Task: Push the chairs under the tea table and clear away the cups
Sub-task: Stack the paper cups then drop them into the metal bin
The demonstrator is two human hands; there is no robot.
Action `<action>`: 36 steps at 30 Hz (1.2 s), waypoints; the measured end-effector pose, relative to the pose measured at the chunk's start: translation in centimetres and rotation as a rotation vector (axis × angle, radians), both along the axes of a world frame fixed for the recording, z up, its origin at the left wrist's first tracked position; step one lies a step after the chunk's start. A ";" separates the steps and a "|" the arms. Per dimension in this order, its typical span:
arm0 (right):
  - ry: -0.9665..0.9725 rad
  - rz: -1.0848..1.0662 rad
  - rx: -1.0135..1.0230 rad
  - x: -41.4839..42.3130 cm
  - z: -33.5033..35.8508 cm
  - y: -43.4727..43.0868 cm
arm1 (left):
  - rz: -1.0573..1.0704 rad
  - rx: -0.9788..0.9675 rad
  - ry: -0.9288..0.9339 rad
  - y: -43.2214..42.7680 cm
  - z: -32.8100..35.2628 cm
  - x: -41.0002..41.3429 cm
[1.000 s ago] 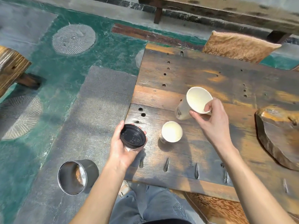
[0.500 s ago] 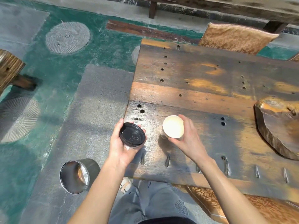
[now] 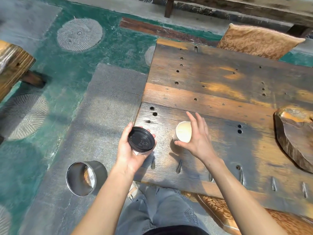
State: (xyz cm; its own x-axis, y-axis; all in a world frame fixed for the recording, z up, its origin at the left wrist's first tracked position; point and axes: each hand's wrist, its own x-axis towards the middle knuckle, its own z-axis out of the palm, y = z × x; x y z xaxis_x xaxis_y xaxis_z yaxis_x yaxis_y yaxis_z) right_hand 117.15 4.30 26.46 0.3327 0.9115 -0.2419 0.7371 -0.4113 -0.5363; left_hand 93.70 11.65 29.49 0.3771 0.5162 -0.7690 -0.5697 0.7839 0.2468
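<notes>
Since half a second ago the right hand (image 3: pixel 197 139) has let go of the paper cup (image 3: pixel 183 133). Its grip is now wide, fingers spread beside and over the cup, thumb at the near rim. The cup stands upright near the table's (image 3: pixel 220 78) left edge. The left hand (image 3: pixel 128 153) has its grip closed round a black-lidded cup (image 3: pixel 141 141), held over that edge. A thick wooden slab (image 3: pixel 294 133) lies on the table well to the right. One cushioned chair (image 3: pixel 257 40) stands at the far side, another cushioned seat (image 3: pixel 237 216) at the near side. A metal bin (image 3: pixel 100 172) sits on the grey stone floor (image 3: pixel 105 99), with green paving and a round millstone (image 3: pixel 79 33) beyond.
</notes>
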 end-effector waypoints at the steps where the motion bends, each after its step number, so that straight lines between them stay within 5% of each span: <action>1: -0.046 0.017 -0.016 -0.1 -0.1 0.4 | 0.002 -0.001 -0.002 -0.1 0.0 -0.2; 10: -0.420 0.226 -0.116 -1.1 -3.1 2.1 | 0.062 0.018 -0.002 -0.5 -0.3 -1.0; 24: -0.451 0.183 0.021 -3.7 -3.0 2.4 | 0.225 0.031 0.042 -2.0 0.7 -5.5; 36: -0.351 0.283 0.190 -20.4 0.0 2.5 | 0.336 0.110 0.016 -4.8 1.4 -20.8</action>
